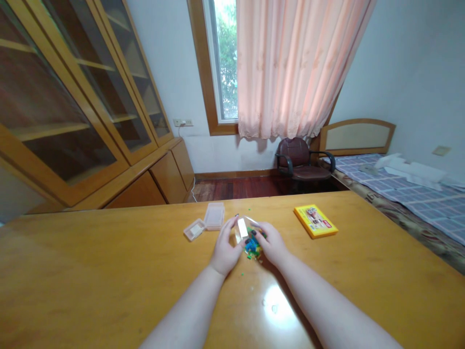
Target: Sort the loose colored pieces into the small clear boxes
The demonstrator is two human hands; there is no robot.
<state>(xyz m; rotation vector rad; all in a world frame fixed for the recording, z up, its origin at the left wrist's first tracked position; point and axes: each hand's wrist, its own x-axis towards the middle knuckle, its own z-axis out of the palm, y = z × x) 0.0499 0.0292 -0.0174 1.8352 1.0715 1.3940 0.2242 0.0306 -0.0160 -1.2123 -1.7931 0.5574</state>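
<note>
Near the middle of the table, my left hand is closed round one side of a clear plastic container that catches a bright glare. On the container's other side is my right hand, its fingers closed on the edge. Small blue, green and yellow toy building bricks lie in a heap between the two hands, some apparently within the container and some on the tabletop just below it. Whether the container is a box or a stiff bag is hard to make out. A few tiny green pieces lie apart from the heap.
An open clear plastic case and a smaller clear case lie left of my hands. To the right is a flat yellow box. Beyond the wooden table stand a chair, a bed and a glass-doored cabinet.
</note>
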